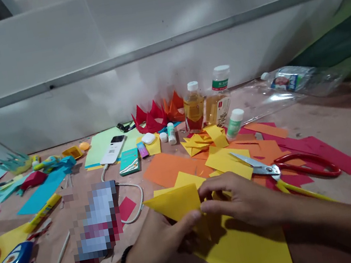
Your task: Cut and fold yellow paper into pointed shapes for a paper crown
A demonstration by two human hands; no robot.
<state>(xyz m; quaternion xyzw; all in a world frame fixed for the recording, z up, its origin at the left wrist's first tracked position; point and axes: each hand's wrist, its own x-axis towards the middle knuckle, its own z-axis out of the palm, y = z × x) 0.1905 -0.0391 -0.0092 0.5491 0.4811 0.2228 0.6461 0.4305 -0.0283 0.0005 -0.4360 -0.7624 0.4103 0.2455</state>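
A folded piece of yellow paper (177,201), coming to a point at its left, is held up in front of me. My left hand (176,235), with a dark bead bracelet at the wrist, grips it from below, thumb pressed on its face. At its right edge my right hand (231,201) pinches the paper between thumb and fingers. Beneath both hands lies a larger yellow sheet (253,249). Red-handled scissors (270,169) rest open on paper scraps to the right of my right hand.
Drink bottles (193,108), red paper crowns (150,117) and a glue bottle (235,123) stand at the back. Left of my hands lie a phone (98,222) with a white cable and blue paper (41,191). Orange sheets (171,167) lie ahead. A crumpled plastic bottle (302,79) lies far right.
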